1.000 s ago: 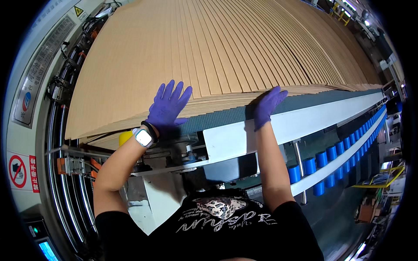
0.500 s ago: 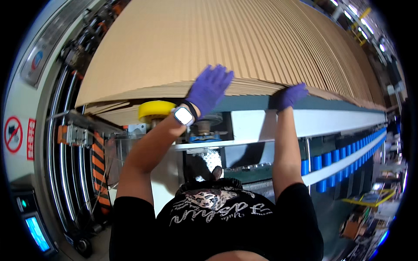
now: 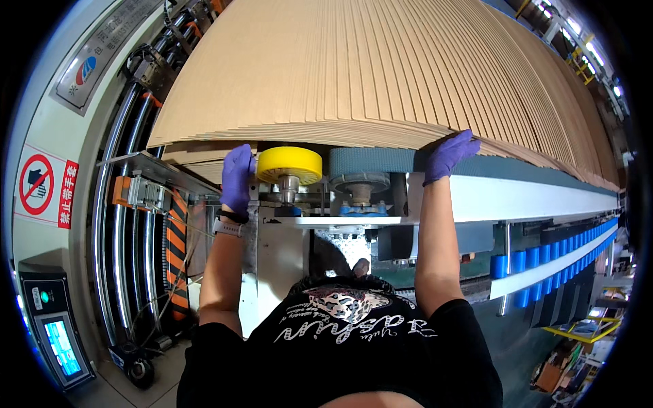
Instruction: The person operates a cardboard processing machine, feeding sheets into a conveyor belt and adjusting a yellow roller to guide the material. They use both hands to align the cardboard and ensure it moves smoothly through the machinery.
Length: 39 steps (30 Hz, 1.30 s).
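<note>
A long row of overlapping brown cardboard sheets [image 3: 292,75] fans out across the far side, leaning over a belt. My right hand [image 3: 449,158], in a purple glove, lies against the sheets' near edge, fingers stretched out and pointing right. My left hand [image 3: 237,180], gloved likewise, is below the sheets' left part, just left of a yellow wheel [image 3: 290,162]. Its fingers point away and are foreshortened, so their grip is unclear. Lower cardboard sheets [image 3: 207,170] lie beside and behind that hand. A dark green-grey belt [image 3: 374,160] runs right from beside the wheel.
Metal rollers [image 3: 124,272] and an orange-black striped guard [image 3: 177,255] stand to my left, by a machine panel with a lit screen [image 3: 61,347]. A white rail [image 3: 530,197] crosses in front of me. Blue rollers [image 3: 541,257] line the lower right.
My left hand has left the front edge of the sheets and moved left and nearer, past the yellow wheel. My right hand stays on the edge. The view has shifted slightly.
</note>
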### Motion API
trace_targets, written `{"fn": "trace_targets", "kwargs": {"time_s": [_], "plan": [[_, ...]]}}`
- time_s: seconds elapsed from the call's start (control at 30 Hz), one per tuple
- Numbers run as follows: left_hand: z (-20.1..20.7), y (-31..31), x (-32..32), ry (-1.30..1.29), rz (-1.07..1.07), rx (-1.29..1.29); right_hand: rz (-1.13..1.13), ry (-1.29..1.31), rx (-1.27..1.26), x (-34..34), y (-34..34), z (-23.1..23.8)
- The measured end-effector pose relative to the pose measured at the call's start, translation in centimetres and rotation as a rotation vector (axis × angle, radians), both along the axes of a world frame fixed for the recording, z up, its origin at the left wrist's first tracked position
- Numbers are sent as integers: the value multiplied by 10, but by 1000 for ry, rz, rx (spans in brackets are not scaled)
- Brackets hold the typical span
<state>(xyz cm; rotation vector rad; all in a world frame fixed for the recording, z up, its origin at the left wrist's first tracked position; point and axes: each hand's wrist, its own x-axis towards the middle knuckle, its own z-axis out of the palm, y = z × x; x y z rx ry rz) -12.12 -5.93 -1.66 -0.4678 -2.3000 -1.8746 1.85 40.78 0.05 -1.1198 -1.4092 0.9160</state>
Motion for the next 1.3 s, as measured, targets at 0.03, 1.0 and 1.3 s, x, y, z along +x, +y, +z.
{"fn": "trace_targets", "kwargs": {"time_s": [0.03,1.0,1.3], "plan": [[2,0,-1,158,-4,-149,-114,-91,-32,-7,-15,17],[-37,7,-100,-346,-175,907,617,-161,85,229,-60,2],[-9,2,-113,-613,69,864,863,-951,674,290,-123,-35]]}}
